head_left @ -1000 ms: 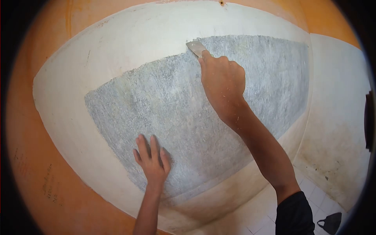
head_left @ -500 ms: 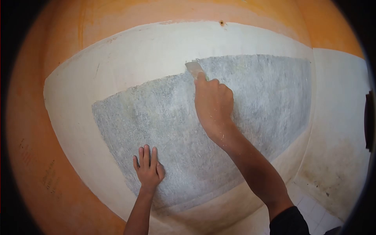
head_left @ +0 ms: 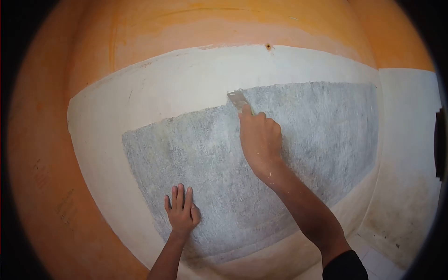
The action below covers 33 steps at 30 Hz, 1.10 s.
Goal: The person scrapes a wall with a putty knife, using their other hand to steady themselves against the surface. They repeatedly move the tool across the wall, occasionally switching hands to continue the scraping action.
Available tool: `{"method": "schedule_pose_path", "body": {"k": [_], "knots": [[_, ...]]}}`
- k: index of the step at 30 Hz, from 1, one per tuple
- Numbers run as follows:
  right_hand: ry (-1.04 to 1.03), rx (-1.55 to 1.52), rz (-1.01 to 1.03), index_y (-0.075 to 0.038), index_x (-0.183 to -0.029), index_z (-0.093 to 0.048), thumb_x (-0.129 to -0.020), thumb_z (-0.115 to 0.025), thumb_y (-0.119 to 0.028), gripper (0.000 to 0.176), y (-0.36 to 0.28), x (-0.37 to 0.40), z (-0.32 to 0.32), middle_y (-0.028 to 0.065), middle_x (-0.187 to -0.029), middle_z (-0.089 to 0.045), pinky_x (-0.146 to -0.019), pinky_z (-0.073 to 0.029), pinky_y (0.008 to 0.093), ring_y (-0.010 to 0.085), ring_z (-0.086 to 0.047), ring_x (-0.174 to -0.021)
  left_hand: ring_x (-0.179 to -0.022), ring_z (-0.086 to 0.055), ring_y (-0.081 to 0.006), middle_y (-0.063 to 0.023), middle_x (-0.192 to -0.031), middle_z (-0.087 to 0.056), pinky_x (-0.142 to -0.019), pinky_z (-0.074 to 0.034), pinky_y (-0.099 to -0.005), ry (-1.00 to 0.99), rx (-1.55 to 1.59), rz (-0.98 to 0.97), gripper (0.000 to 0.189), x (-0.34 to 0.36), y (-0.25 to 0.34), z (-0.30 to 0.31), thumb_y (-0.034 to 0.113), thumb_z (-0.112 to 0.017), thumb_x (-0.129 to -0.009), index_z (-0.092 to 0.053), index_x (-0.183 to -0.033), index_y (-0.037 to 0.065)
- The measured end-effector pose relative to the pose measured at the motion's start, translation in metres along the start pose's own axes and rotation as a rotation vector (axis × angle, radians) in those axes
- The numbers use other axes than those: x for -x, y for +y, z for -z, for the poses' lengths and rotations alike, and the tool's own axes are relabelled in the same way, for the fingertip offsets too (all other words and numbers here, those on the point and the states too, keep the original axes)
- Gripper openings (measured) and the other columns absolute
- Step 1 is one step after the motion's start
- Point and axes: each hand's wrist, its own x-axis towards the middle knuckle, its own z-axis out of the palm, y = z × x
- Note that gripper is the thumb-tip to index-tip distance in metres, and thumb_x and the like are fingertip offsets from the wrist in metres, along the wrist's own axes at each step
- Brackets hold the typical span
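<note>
Head view: we set the scraper (head_left: 237, 98) at the stepped upper edge of the grey patch (head_left: 196, 144), with free white wall (head_left: 186, 88) above. Our right hand (head_left: 261, 140) is clenched on it; our left hand (head_left: 182, 214) rests against the patch, fingers slightly apart. Against the earlier frame, the patch sits lower in view. Our fist hides the scraper's lower part; the sleeve (head_left: 345, 267) is cut off.

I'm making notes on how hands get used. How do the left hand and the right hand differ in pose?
The left hand is open, fingers slightly spread; the right hand is closed around a scraper. The left hand is lower, against the grey patch; the right hand is higher, near the patch's top edge. Both are bare.
</note>
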Motion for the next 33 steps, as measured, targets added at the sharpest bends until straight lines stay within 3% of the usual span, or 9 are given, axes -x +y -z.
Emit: {"method": "schedule_pose_path", "body": {"k": [7, 10, 19, 28, 33], "knots": [[-0.011, -0.046, -0.005, -0.002, -0.104, -0.063, -0.086, -0.067, -0.007, 0.019, -0.004, 0.002, -0.005, 0.0147, -0.072, -0.067, -0.045, -0.054, 0.0302, 0.0235, -0.07, -0.06, -0.145, -0.038, -0.0339, -0.0201, -0.149, -0.049, -0.119, -0.016, -0.0529, -0.018, 0.006, 0.048, 0.051, 0.001, 0.001, 0.003, 0.014, -0.047, -0.085, -0.063, -0.133, 0.004], [0.069, 0.009, 0.025, -0.001, -0.103, -0.065, -0.086, -0.067, -0.007, 0.018, -0.004, 0.001, -0.006, 0.0143, -0.073, -0.068, -0.045, -0.054, 0.0297, 0.0221, -0.07, -0.06, -0.144, -0.038, -0.0339, -0.0197, -0.149, -0.049, -0.119, -0.016, -0.0524, -0.028, 0.024, 0.029, 0.052, 0.001, 0.003, 0.005, 0.014, -0.048, -0.085, -0.063, -0.133, 0.004], [-0.01, 0.133, -0.063, -0.002, -0.102, -0.068, -0.087, -0.069, -0.01, 0.017, -0.036, -0.01, 0.009, 0.0105, -0.073, -0.068, -0.045, -0.053, 0.0242, 0.0155, -0.069, -0.06, -0.145, -0.038, -0.0332, -0.0189, -0.149, -0.05, -0.12, -0.015, -0.0518, -0.024, 0.012, 0.036, 0.051, 0.003, 0.004, 0.003, 0.014, -0.046, -0.087, -0.062, -0.135, 0.004], [0.016, 0.111, -0.146, -0.001, -0.104, -0.066, -0.087, -0.068, -0.01, 0.019, -0.044, -0.001, -0.005, 0.0109, -0.072, -0.067, -0.042, -0.052, 0.0263, 0.0156, -0.069, -0.06, -0.145, -0.038, -0.0331, -0.0191, -0.148, -0.05, -0.121, -0.015, -0.0512, -0.024, 0.003, 0.01, 0.049, 0.007, 0.001, 0.003, 0.015, -0.045, -0.089, -0.062, -0.134, 0.004], [0.002, 0.02, -0.053, -0.002, -0.101, -0.065, -0.086, -0.067, -0.007, 0.016, -0.003, 0.011, -0.009, 0.0129, -0.072, -0.067, -0.043, -0.053, 0.0277, 0.0183, -0.07, -0.059, -0.145, -0.038, -0.033, -0.019, -0.148, -0.05, -0.121, -0.014, -0.0502, -0.002, 0.019, -0.007, 0.049, 0.008, 0.0, 0.002, 0.015, -0.046, -0.089, -0.062, -0.134, 0.004]]}}
